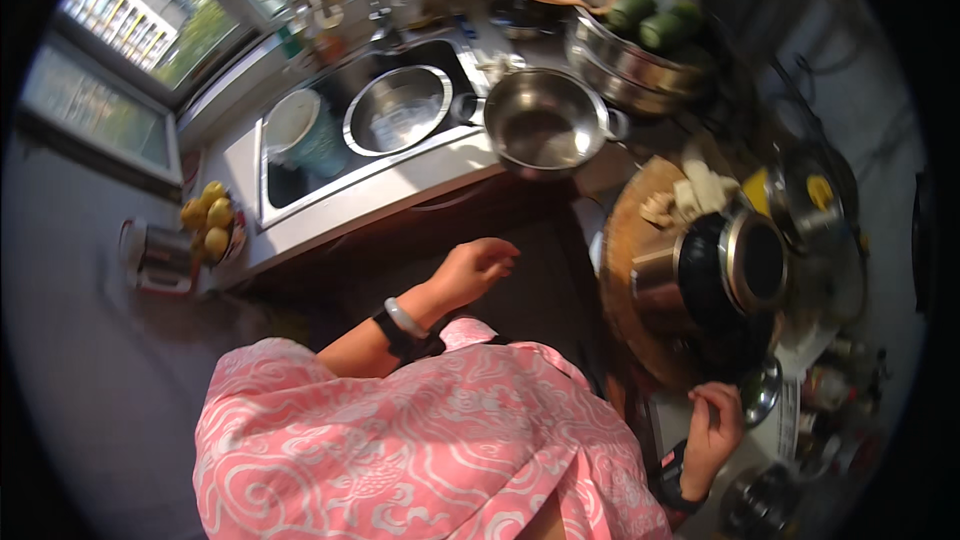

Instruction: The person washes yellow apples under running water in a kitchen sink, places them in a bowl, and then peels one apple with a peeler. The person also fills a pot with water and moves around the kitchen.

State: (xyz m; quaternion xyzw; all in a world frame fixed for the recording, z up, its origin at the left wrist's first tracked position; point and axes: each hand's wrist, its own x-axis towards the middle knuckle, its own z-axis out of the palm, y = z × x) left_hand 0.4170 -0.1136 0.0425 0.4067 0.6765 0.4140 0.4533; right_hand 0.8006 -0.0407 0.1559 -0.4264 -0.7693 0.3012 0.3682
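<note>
My left hand [474, 271] hangs in the air in front of the dark cabinet, its fingers loosely curled and nothing in them. At the lower right, my right hand [714, 418] is just below the edge of a round wooden cutting board [619, 255], bent and seemingly holding nothing. Beside its fingers sits a shiny metal bowl [763, 392]; I cannot tell whether they touch it. On the board stands a bronze-coloured appliance [656, 277] with a black band and a dark round end. Pale cut pieces [701, 195] lie at the board's far side.
A steel pot [546, 120] stands at the counter corner. The sink [281, 191] holds a steel basin [397, 109] and a bluish bucket [315, 135]. Green vegetables [660, 26] top a large steamer pot [615, 71]. Yellow fruit [214, 217] sits left, below an opened window [105, 105].
</note>
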